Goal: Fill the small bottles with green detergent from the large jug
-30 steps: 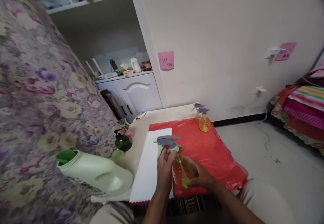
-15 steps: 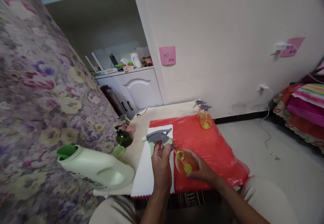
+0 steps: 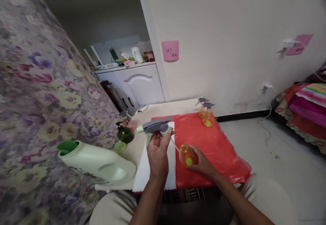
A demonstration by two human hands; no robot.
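Gripping the gray spray head [image 3: 155,126] by its collar, the left hand [image 3: 158,148] has thumb and fingers pinched together around it, a bit left of and below the middle of the frame. Nozzle points left, and the head's long axis runs nearly level, right end tipped up slightly. Its thin tube [image 3: 175,143] slants down-right to the yellow bottle [image 3: 187,156]'s mouth; can't tell if the tip's inside or just beside it. Bottle's lower-center, leaning, mouth up and slightly left, long axis running down-right toward its base. Right hand [image 3: 202,162] is curled around it from the right side. Below them is a red sheet [image 3: 216,150], with a white cloth [image 3: 144,170] along its left. Two more spray bottles [image 3: 208,118] sit right of center, and a big pale green jug [image 3: 104,165] leans at lower left, its opening toward upper left.
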